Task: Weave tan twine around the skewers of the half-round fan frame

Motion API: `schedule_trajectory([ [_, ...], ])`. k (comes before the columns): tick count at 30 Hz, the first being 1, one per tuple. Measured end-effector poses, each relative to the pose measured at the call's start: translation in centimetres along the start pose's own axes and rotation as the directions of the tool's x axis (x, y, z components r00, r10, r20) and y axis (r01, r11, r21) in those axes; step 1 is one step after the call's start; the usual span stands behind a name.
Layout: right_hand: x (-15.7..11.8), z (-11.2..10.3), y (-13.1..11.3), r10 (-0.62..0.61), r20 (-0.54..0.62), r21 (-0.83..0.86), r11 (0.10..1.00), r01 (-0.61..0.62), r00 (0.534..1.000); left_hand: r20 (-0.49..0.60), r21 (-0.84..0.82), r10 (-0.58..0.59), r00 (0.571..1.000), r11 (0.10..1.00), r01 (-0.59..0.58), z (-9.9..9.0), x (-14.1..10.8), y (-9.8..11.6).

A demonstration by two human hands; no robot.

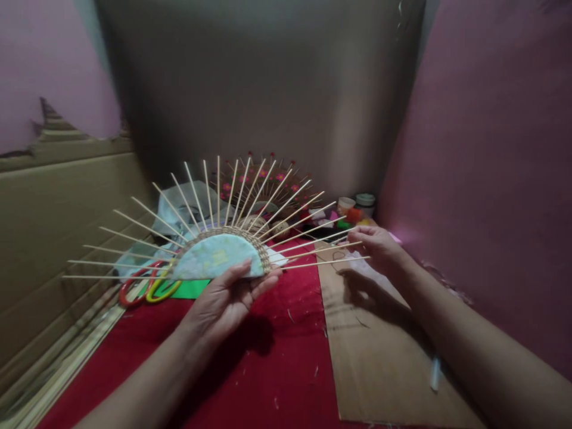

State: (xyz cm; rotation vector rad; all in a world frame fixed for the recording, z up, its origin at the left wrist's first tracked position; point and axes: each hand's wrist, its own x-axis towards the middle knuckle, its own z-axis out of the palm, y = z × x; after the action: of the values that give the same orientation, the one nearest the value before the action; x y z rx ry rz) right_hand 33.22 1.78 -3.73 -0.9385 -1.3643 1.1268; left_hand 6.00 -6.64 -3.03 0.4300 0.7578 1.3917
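A half-round fan frame (pixel 218 256) is held up over the red cloth, its flat edge down. Pale blue patterned fabric covers its middle, a woven cord band (pixel 232 231) runs round the curve, and many thin sticks (pixel 192 187) spread outward. My left hand (pixel 235 292) grips the lower right of the half-disc, thumb in front and fingers behind. At the right-hand stick tips is my right hand (pixel 373 241), its fingers pinched together; whether they hold a stick or a strand of cord cannot be made out.
Scissors (pixel 134 286) with red and yellow handles lie behind the fan's left side. Brown cardboard (pixel 379 357) covers the right of the red cloth (pixel 286 357). A decorated fan (pixel 268 185), cord balls (pixel 280 229) and small tubs (pixel 364 202) stand at the back.
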Motion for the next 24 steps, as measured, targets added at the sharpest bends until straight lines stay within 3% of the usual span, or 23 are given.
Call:
schedule_trajectory([
  [5,0.2,-0.5,0.1,-0.009,0.008,0.083,0.996,0.008,1.000,0.005,0.007,0.019,1.000,1.000,-0.019,-0.3,0.1,-0.1],
  [12,0.7,-0.5,0.4,-0.077,-0.087,0.169,0.981,0.091,0.993,0.046,0.071,0.030,0.998,0.997,-0.034,0.0,-0.1,-0.2],
  [17,1.0,-0.3,0.8,-0.011,-0.097,0.186,0.982,0.029,0.995,0.075,0.082,-0.003,0.997,0.997,-0.003,0.1,-0.3,-0.2],
  [24,-1.0,2.7,0.0,0.047,-0.020,0.051,0.998,-0.046,0.999,0.181,0.080,-0.097,0.979,0.993,0.083,-0.3,-0.8,0.5],
])
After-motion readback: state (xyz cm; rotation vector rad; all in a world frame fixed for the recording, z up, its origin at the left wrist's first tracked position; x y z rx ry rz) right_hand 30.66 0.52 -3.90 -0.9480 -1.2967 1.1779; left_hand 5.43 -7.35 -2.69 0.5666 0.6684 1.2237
